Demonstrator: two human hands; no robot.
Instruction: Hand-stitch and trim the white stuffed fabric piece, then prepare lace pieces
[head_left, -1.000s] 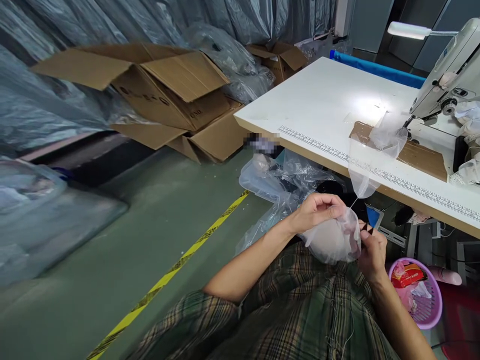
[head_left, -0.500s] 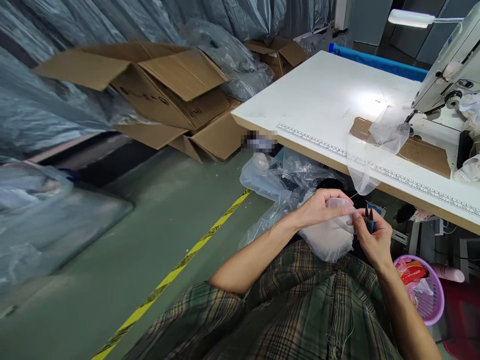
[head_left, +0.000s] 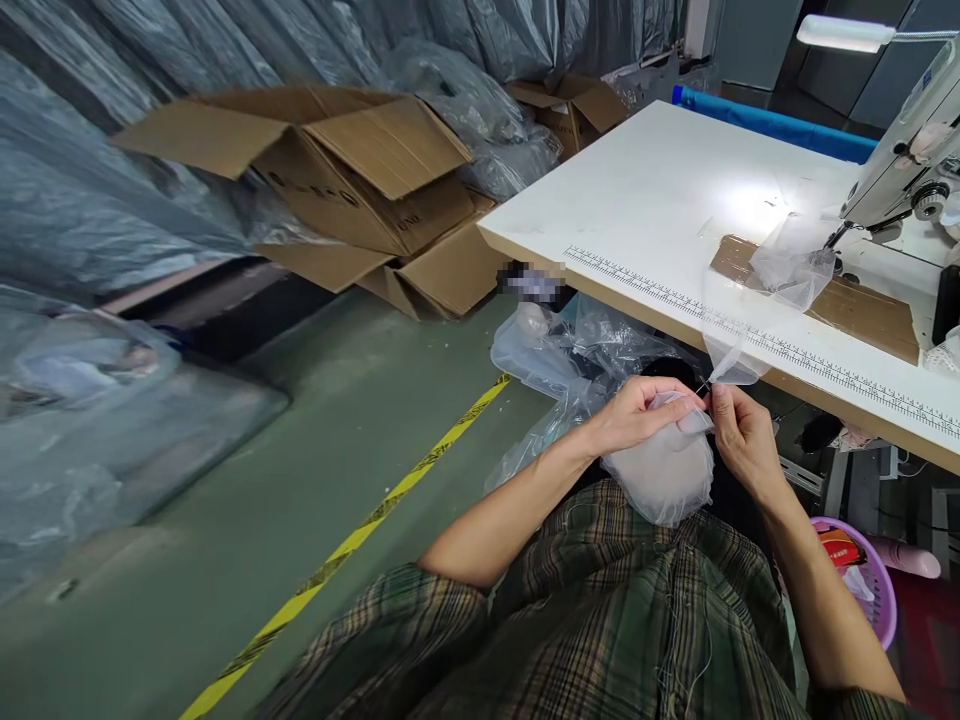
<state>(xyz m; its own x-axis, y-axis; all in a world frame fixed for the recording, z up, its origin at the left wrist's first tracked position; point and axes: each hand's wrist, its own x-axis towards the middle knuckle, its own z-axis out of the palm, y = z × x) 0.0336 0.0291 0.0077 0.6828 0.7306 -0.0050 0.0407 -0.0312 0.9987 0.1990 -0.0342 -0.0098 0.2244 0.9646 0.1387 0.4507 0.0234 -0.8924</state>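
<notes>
My left hand (head_left: 641,412) is closed, pinching the edge of a bunched piece of sheer white fabric (head_left: 664,470) that hangs over my lap. Just right of it, my right hand (head_left: 746,435) is closed around thread snips (head_left: 703,388); only their dark blade tips show between the two hands. The blades are at the narrow gap between the left fingertips and a strip of sheer fabric (head_left: 733,355) draped over the table edge. That strip runs up to the sewing machine (head_left: 900,150). My palm hides the handles of the snips.
A white table (head_left: 600,190) with a printed ruler carries a brown cardboard piece (head_left: 862,310). Clear plastic (head_left: 536,355) hangs below its left corner. Open cartons (head_left: 360,190) stand behind on the left. Yellow-black tape (head_left: 360,535) crosses the floor; a pink basket (head_left: 885,600) stands at right.
My right hand has turned and moved up, bringing the snips from pointing upward to the gap by the left fingertips. The left hand keeps its hold on the fabric. The view has shifted slightly.
</notes>
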